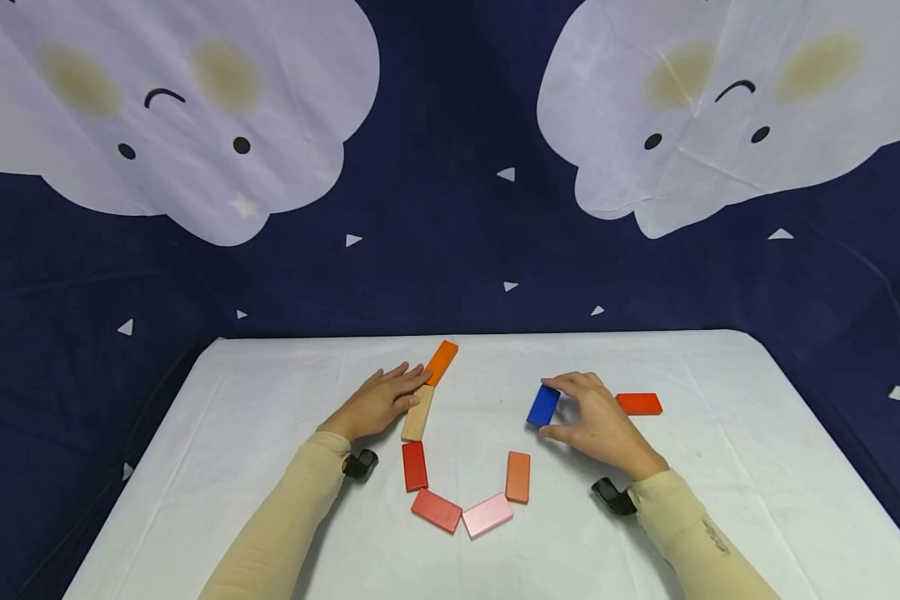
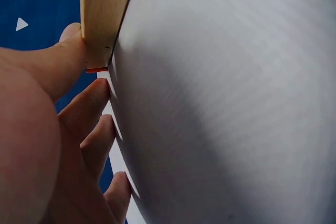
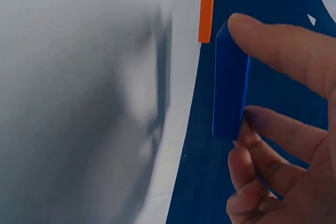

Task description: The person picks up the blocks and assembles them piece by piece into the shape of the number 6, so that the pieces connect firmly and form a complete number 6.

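Note:
My right hand point(image 1: 596, 421) pinches a blue block point(image 1: 543, 406) between thumb and fingers; in the right wrist view the blue block point(image 3: 231, 85) is raised above the white tabletop. On the left, my left hand point(image 1: 382, 402) lies with its fingers extended, touching the natural wood block point(image 1: 417, 412) and the near end of the orange block point(image 1: 442, 362). Below these, a curved row continues with a dark red block point(image 1: 415, 466), a coral red block point(image 1: 437, 510), a pink block point(image 1: 488, 516) and a salmon orange block point(image 1: 518, 477), laid flat.
A bright red block point(image 1: 640, 404) lies by itself beyond my right wrist. The white-covered table point(image 1: 757, 467) ends at the back against a dark blue cloth point(image 1: 457, 208) printed with clouds and small white triangles. Dark wrist cameras point(image 1: 613, 497) sit at both cuffs.

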Motion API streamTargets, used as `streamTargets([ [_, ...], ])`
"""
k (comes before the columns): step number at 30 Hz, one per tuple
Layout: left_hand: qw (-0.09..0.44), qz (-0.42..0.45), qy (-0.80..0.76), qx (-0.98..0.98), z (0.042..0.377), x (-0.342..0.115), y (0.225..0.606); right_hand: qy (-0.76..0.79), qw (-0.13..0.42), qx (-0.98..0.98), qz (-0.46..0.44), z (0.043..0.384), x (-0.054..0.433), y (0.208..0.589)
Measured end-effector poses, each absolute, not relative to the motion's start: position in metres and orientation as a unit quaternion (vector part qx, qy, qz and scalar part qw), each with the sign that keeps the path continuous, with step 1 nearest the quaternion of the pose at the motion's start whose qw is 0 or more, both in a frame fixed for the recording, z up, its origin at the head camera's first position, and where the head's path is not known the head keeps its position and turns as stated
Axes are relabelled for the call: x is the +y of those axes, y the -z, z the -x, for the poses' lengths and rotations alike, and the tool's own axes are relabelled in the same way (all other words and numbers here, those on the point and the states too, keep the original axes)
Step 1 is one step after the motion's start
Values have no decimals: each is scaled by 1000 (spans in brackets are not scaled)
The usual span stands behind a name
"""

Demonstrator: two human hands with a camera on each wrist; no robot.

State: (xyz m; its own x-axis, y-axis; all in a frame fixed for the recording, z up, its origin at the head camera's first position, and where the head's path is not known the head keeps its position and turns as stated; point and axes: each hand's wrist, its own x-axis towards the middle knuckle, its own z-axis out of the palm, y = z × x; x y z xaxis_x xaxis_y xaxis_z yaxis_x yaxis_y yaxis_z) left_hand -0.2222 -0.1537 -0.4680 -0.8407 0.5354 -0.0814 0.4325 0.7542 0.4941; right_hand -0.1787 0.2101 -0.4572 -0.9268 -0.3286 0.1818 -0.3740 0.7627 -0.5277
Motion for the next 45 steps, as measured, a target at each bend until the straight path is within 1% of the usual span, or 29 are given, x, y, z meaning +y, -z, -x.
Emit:
streamTargets([
  [15, 112, -256, -231, 932, 223, -153, 467, -297, 0, -927, -230, 187, 201, 458],
  [28, 112, -254, -233, 932, 223, -154, 469, -300, -21, -913, -275, 195, 197, 461],
  [45, 117, -256, -232, 931, 224, -154, 470, -317, -70, -894, -309, 201, 194, 459],
])
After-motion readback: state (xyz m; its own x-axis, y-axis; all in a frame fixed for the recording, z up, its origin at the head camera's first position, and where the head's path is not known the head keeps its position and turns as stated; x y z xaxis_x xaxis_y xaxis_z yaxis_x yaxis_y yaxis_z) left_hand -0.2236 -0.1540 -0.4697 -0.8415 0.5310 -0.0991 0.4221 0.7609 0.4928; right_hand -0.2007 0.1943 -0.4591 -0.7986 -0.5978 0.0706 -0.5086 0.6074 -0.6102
